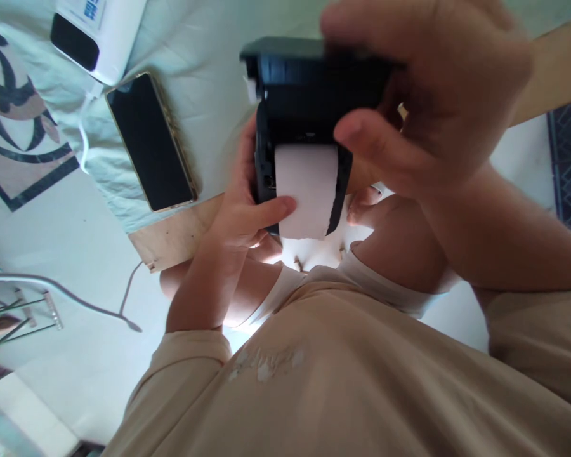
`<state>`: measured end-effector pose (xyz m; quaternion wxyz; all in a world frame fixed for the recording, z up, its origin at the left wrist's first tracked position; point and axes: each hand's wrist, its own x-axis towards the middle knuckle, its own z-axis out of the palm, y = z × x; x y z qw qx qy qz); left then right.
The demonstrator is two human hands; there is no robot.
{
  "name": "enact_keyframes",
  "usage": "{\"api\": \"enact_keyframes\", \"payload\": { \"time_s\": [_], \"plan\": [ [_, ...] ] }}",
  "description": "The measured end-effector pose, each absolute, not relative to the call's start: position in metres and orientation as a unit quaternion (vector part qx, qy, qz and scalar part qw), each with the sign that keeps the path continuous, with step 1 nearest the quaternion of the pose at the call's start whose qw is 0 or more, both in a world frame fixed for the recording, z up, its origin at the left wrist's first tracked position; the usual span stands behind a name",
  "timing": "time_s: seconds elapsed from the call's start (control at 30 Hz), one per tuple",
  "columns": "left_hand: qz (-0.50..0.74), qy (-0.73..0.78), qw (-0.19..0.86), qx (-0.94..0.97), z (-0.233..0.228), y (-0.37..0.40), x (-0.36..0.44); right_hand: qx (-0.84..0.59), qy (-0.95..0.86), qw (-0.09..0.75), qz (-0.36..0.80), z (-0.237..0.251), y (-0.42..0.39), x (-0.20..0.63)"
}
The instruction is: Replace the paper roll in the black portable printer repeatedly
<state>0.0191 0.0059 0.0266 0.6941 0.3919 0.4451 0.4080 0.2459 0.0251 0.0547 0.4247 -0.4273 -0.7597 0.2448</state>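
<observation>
I hold a small black printer [304,95] with its lid open in front of my chest. A white paper roll [306,184] sits in its bay, with a strip of paper hanging down. My left hand [242,209] grips the printer's left side, thumb resting on the paper. My right hand [423,89] clasps the lid and the right side from above, thumb against the roll's top right corner.
A dark smartphone [150,143] lies face up on the pale green sheet [195,63] at the left. A white device with a black panel [92,32] and a white cable [83,136] lie beyond it. A wooden board edge [171,238] and a grey cord [76,298] are lower left.
</observation>
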Motion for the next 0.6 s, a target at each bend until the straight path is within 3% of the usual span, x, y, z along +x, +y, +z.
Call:
{"api": "enact_keyframes", "payload": {
  "time_s": [0.1, 0.37, 0.6],
  "plan": [
    [0.427, 0.452, 0.688, 0.374, 0.021, 0.004, 0.019, -0.332, -0.825, 0.442, 0.119, 0.056, 0.023, 0.244],
    [0.422, 0.472, 0.684, 0.363, 0.025, 0.003, 0.022, -0.240, -0.856, 0.439, 0.127, 0.040, 0.034, 0.246],
    [0.434, 0.457, 0.689, 0.358, 0.023, 0.003, 0.019, -0.264, -0.862, 0.415, 0.126, 0.039, 0.032, 0.249]
  ]
}}
